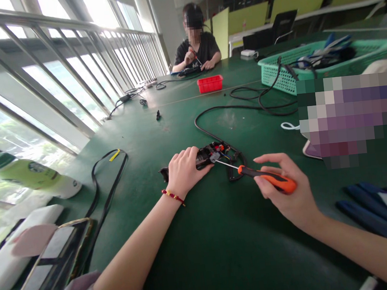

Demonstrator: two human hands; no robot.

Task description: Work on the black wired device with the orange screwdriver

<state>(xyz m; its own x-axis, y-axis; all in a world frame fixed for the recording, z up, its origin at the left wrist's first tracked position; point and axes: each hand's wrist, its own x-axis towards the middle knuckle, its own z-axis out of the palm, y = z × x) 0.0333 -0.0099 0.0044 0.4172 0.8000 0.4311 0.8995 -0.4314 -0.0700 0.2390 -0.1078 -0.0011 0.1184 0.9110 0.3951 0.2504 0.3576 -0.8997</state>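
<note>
My left hand (184, 171) is wrapped over a black device (204, 156) lying on the green table, its inner parts and small wires exposed at the right end. Between the thumb and fingers of my right hand (286, 186) is an orange and black screwdriver (268, 177). The screwdriver's thin shaft points left, and its tip meets or nearly meets a grey part near the device's exposed end. A black cable (207, 111) runs from beside the device across the table.
A red basket (210, 84) and a green basket (277, 74) of tools stand farther back. Across the table a person (196, 46) works with a screwdriver. At left are a bottle (34, 175) and a phone (50, 263); blue gloves (374, 207) lie at right.
</note>
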